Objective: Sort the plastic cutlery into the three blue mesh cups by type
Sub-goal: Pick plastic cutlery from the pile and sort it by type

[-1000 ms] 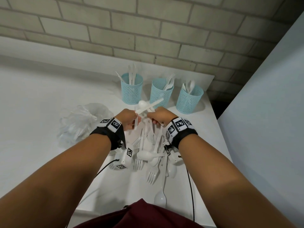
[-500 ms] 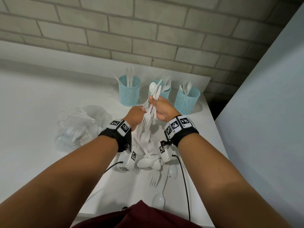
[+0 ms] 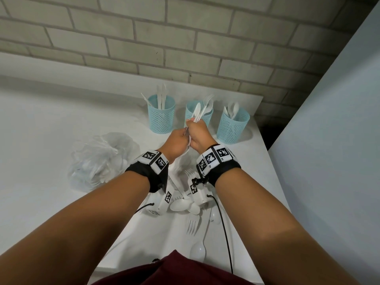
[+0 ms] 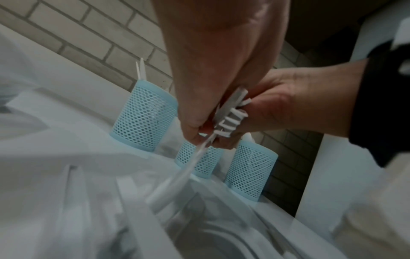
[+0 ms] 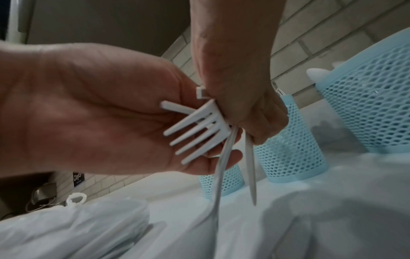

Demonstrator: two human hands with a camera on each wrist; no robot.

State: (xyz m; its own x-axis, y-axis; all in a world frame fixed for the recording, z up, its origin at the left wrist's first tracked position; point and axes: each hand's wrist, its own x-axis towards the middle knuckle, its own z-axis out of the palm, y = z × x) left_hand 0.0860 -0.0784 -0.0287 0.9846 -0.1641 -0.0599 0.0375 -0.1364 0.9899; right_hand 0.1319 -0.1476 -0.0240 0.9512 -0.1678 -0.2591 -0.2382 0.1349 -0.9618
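Note:
Three blue mesh cups stand at the back: the left cup [image 3: 161, 120] holds knives, the middle cup [image 3: 208, 118] forks, the right cup [image 3: 232, 128] spoons. My right hand [image 3: 195, 128] grips a mixed bundle of white cutlery [image 3: 197, 112] upright in front of the middle cup. A spoon bowl points up and fork tines [image 5: 195, 133] stick out below the fist. My left hand [image 3: 184, 133] is pressed against the right and pinches a thin white piece [image 4: 184, 173] that hangs down from the bundle. More loose cutlery [image 3: 193, 223] lies on the table under my wrists.
A crumpled clear plastic bag [image 3: 100, 159] lies on the white table [image 3: 51, 130] to the left. A brick wall runs behind the cups, and a tall grey panel [image 3: 329, 140] closes the right side beyond the table edge.
Both hands moved forward to the cups. The bundle in my right hand swung from sideways to upright, and my left hand closed in on its lower end.

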